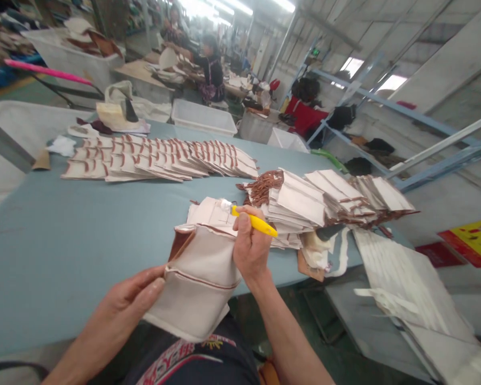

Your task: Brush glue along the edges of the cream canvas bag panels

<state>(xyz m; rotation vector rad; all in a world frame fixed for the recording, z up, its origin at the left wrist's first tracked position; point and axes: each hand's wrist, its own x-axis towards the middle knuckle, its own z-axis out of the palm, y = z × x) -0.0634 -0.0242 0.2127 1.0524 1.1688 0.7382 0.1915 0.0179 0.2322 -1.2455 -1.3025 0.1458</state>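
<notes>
My left hand (pixel 140 291) pinches the left edge of a cream sewn panel (pixel 204 305) with brown edging, which hangs over the table's near edge against my front. Between the fingers and thumb of my right hand (pixel 251 251) is a brush with a yellow handle (pixel 262 223). White bristles at its far end point left, over the panel's upper part; whether they touch it, I cannot tell. A flap at the panel's left side stands open and shows its brown inside. My right hand also lies close along the panel's right edge.
Overlapping cream pieces (pixel 160 160) with brown strips lie in a long row across the blue-green table (pixel 36 256). Stacked panels (pixel 299 200) stand to the right, by a cloth bundle (pixel 316 251). White bins (pixel 203 117) stand beyond the table. Other people (pixel 212 69) sit farther back.
</notes>
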